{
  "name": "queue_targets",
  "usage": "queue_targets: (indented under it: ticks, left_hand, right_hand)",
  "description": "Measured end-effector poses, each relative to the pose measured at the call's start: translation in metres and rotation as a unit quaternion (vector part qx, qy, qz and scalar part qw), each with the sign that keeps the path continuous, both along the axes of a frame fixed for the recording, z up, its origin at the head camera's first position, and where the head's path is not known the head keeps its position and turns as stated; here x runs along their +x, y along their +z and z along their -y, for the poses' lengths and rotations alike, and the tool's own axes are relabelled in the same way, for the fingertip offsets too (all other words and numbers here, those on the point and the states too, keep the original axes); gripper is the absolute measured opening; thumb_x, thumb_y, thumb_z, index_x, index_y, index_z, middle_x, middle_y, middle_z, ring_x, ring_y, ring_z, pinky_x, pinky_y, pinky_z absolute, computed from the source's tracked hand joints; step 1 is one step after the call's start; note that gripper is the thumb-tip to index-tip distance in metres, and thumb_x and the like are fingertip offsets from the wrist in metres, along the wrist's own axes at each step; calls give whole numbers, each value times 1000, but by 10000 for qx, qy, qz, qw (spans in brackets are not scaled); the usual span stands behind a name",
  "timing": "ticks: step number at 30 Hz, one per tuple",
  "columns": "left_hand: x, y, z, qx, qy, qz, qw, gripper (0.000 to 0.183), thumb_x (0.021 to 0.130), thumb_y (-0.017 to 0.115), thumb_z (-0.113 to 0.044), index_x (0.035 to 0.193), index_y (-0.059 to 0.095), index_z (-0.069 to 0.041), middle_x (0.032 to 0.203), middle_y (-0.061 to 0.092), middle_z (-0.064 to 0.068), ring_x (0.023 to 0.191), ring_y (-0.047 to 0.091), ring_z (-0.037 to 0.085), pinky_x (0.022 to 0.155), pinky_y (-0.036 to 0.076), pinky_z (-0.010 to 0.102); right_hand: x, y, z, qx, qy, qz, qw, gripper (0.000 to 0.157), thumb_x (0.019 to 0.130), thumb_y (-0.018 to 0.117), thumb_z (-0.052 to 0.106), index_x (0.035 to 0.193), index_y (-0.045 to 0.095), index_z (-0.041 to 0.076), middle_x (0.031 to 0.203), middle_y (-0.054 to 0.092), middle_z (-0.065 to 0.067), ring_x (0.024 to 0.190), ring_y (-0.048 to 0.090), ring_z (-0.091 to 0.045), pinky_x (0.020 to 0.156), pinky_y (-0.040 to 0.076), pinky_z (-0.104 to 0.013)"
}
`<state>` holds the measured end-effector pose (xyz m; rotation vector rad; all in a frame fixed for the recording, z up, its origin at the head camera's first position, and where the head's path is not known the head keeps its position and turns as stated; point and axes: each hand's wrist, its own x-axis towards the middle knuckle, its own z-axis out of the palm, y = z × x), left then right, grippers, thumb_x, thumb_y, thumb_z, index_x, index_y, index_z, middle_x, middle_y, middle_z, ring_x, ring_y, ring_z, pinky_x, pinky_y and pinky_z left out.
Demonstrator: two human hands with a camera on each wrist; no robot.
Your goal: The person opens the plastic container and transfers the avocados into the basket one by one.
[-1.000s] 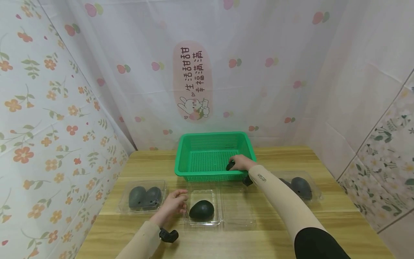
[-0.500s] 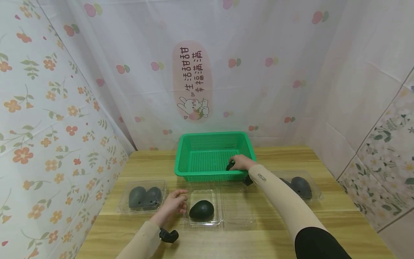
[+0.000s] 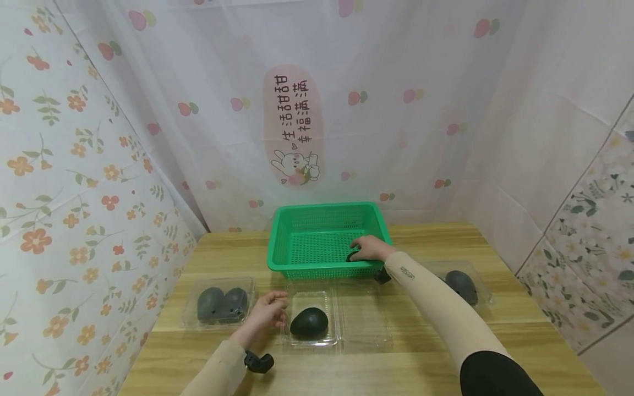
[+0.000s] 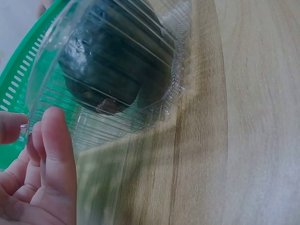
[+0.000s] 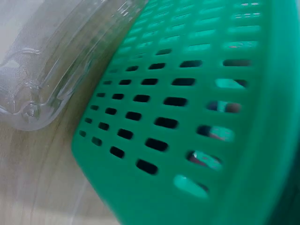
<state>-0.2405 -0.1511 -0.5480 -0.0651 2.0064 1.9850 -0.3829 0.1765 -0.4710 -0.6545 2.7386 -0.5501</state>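
In the head view my left hand pinches the left rim of an opened clear plastic clamshell box. The left wrist view shows thumb and fingers on either side of that rim. One dark green avocado lies in the box's near half; the lid is spread flat to the right. My right hand reaches over the front right wall of a green perforated basket, its fingers round a dark avocado mostly covered by the hand. In the right wrist view the basket wall hides that hand.
A closed clear box with two avocados stands on the left of the wooden table. Another clear box with avocados stands on the right, partly behind my right forearm. A printed curtain hangs behind the basket.
My right hand has shifted slightly in the basket, and less of the dark avocado shows. The right forearm now covers more of the right-hand box. The left hand stays in place.
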Motion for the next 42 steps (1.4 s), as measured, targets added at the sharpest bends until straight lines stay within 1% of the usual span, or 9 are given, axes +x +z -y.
queue_targets:
  ticks: [5,9,14,21,24,27,30,35,42]
  left_hand:
    - [2,1,-2,-36,10,-8,10000,43,95,54,-8,133,44,11,92,53,12,62,53,14,54,51,27]
    - [3,2,-2,-74,53,-31,10000,43,96,54,-8,133,44,11,93,53,13,62,53,14,54,51,27]
    - [2,1,-2,-31,56,-18,10000,42,96,53,-8,133,43,11,91,53,13,62,53,14,54,50,27]
    - [2,-1,-2,-29,76,-58,10000,43,95,54,-8,132,44,12,94,53,13,63,54,14,54,52,27]
    - [3,-1,-3,-74,110,-59,9999,43,95,55,-8,132,44,12,96,52,12,63,54,14,55,52,27]
    - [4,0,-3,-127,132,-73,9998,43,95,54,-8,131,44,12,94,51,11,64,54,14,55,52,27]
    - [4,0,-2,-130,137,-60,9998,44,95,54,-9,132,44,12,92,51,10,64,54,14,56,52,27]
    - [4,1,-2,-100,125,-39,9999,43,95,55,-10,131,44,11,93,51,10,64,54,14,56,52,27]
    - [3,0,-1,-131,110,-49,9998,42,95,56,-11,130,45,10,95,52,10,66,55,15,57,52,29]
  right_hand:
    - [10,13,-3,-395,97,-754,9963,51,95,63,31,136,53,2,137,51,-19,126,47,-36,101,41,-51]
    - [26,27,1,-545,287,-1253,9902,57,93,64,39,140,50,9,147,39,-18,133,40,-36,103,40,-52]
    - [51,37,14,-497,836,-1675,9811,62,90,67,43,142,48,14,151,34,-15,134,38,-34,100,43,-49]
    - [93,36,38,-514,1662,-2300,9575,64,86,74,38,140,50,16,149,39,-12,131,43,-28,94,49,-43]
    - [112,28,49,-508,1968,-2323,9512,63,86,74,38,140,51,17,149,40,-10,132,43,-26,95,49,-40]
    - [128,16,60,-373,2175,-2179,9507,62,87,72,42,141,50,19,149,40,-7,132,43,-23,96,48,-37]
    - [139,0,71,-200,2359,-2041,9499,63,86,71,44,141,51,19,148,41,-6,131,44,-21,96,48,-35]
    - [145,-21,88,-130,2685,-1848,9453,62,86,73,40,140,51,20,148,42,-8,131,43,-22,99,45,-36]
    - [143,-33,104,-36,2793,-1515,9482,60,87,73,38,141,50,24,148,41,-7,134,41,-21,104,42,-36]
